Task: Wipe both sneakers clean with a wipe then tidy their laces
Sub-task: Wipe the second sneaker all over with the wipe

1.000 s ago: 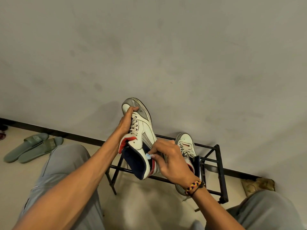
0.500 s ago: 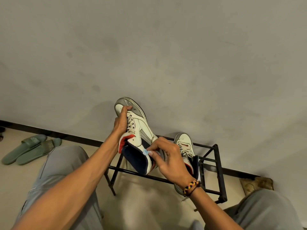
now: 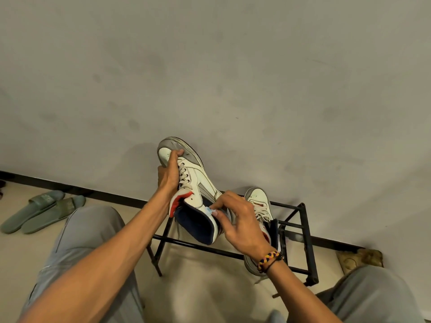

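White leather on the raised sneaker, with a grey side stripe, a red tongue edge and a navy lining inside the collar; its toe rim looks grey. The wipe is pale blue. On the right, the second sneaker is white with a hint of red. Black metal rack. The wrist bracelet is braided yellow, red and navy. Far left, grey-green slides. Grey trousers, beige floor, greyish wall.

One head-worn camera looked forward and down from close above the black metal shoe rack, which stood against the wall, low in its view.
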